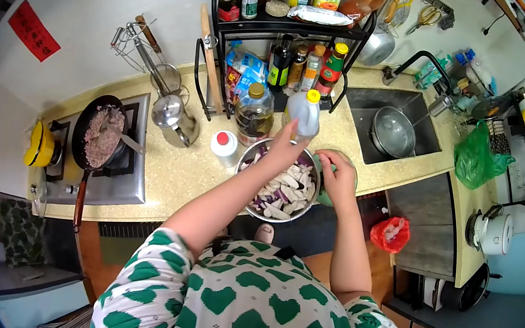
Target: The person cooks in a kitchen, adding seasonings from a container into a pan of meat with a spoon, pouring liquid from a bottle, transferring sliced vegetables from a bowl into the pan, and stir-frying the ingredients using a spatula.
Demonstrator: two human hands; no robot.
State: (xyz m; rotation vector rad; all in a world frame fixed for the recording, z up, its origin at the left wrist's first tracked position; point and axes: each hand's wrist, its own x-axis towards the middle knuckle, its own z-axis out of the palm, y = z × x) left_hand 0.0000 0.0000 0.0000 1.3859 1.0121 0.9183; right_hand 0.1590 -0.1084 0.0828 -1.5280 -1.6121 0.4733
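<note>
A metal bowl (pixel 270 219) filled with cut eggplant strips (pixel 286 187), white with purple skin, stands at the counter's front edge. Over its far side is my left hand (pixel 286 148), fingers apart, close to a translucent jug (pixel 303 113) with a yellow cap. Whether it touches the jug I cannot tell. My right hand (pixel 339 180) has its fingers closed at the rim of a round green-edged vessel (pixel 352 168) right of the bowl. My hand and forearm hide much of that vessel.
A pan (pixel 81 128) with minced meat and a spatula sits on the stove (pixel 129 179) at left. A red-capped white bottle (pixel 224 148), an oil jar (pixel 254 119) and a metal pot (pixel 174 121) stand nearby. A sink (pixel 365 128) holding a basin lies at right; a spice rack (pixel 281 29) rises behind.
</note>
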